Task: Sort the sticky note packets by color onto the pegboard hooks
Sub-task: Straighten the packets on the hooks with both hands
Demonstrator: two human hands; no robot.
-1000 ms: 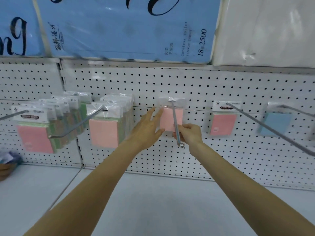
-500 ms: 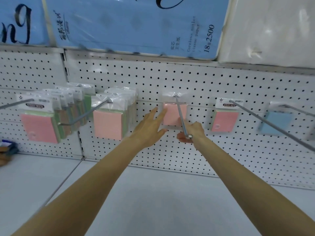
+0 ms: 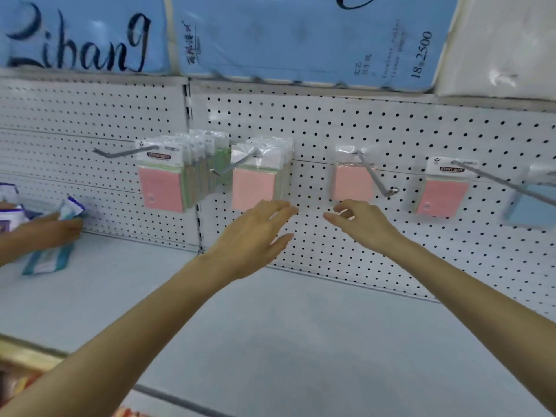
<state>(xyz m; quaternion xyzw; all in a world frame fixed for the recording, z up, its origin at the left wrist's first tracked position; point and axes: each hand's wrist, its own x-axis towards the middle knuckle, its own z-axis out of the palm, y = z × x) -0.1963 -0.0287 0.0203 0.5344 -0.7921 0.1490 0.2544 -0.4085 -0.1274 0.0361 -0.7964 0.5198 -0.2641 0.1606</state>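
Observation:
A single pink sticky note packet (image 3: 353, 182) hangs at the back of the middle hook (image 3: 373, 176) on the white pegboard (image 3: 376, 130). My left hand (image 3: 255, 236) is open below a thick stack of packets with a pink one in front (image 3: 252, 188), touching nothing. My right hand (image 3: 361, 222) hovers just under the single pink packet, fingers relaxed and empty. Further left hangs another full stack of mixed pink and green packets (image 3: 162, 185). To the right hang a pink packet (image 3: 443, 194) and a blue packet (image 3: 532, 206).
Another person's hand (image 3: 45, 233) at the far left rests on blue and white packages (image 3: 48, 260) lying on the pale shelf (image 3: 270, 341). Large blue tissue packs (image 3: 301, 37) sit on the shelf above. Long hooks (image 3: 505, 182) jut out toward me on the right.
Both my hands have dropped away from the middle hook and its pink packet, which now hangs free. The view has swung left, bringing the other person's hand into sight.

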